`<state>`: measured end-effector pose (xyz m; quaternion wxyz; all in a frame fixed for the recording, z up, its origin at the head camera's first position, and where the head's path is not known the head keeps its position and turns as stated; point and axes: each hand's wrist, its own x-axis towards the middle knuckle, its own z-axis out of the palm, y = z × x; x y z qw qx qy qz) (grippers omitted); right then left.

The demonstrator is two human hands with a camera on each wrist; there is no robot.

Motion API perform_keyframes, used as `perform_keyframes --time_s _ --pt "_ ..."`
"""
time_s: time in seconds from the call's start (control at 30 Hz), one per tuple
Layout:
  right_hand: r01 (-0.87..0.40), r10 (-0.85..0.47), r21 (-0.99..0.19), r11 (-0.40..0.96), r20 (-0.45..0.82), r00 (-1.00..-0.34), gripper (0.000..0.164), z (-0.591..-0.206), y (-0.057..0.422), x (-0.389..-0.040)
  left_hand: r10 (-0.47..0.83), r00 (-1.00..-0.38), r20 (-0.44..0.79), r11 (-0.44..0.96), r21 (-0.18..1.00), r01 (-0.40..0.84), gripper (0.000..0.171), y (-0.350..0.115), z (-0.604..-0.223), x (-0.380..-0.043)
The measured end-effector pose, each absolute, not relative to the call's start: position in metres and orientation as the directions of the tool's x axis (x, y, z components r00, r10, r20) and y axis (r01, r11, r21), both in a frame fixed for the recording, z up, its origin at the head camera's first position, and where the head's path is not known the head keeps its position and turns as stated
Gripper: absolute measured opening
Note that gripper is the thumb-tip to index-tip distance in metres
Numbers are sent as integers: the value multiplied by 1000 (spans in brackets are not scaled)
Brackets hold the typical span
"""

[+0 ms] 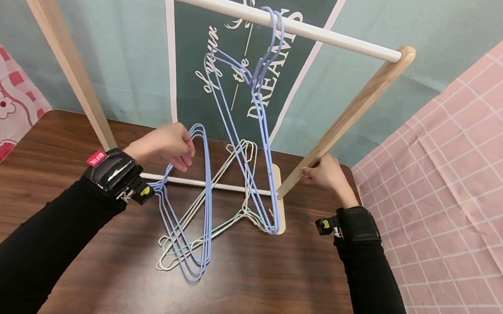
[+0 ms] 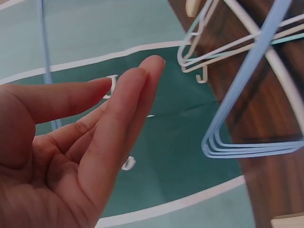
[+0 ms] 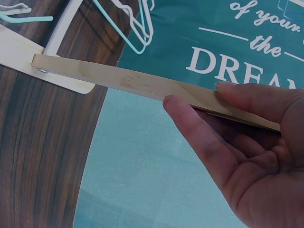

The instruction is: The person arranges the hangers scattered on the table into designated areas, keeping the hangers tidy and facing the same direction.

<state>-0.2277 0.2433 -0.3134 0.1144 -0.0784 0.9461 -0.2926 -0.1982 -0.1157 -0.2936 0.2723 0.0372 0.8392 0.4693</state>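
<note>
My right hand (image 1: 325,174) grips the right wooden post (image 1: 362,104) of a clothes rack, low down. In the right wrist view, thumb and index finger lie on opposite sides of the post (image 3: 142,84). My left hand (image 1: 167,143) is in the air, fingers loosely bent and holding nothing, close to several blue wire hangers (image 1: 208,214). Those hangers (image 2: 251,61) appear beside the hand in the left wrist view. Blue hangers (image 1: 262,122) also hang by their hooks from the white top bar (image 1: 221,3). White and pale green hangers (image 1: 245,210) lie partly under the blue ones.
A white lower bar (image 1: 225,187) joins the posts near the brown wooden table (image 1: 284,283). The left post (image 1: 66,55) rises beyond my left arm. Behind stands a green and teal cloth (image 1: 367,15); a pink checked cloth (image 1: 477,150) borders the right side.
</note>
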Motion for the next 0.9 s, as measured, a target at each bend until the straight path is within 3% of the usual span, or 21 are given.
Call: perform_keyframes --time_s 0.9 --pt "-46 -197 -585 810 -196 -961 27 -316 243 -230 194 -816 -544 538 755 -375 13 -155 -399 -170"
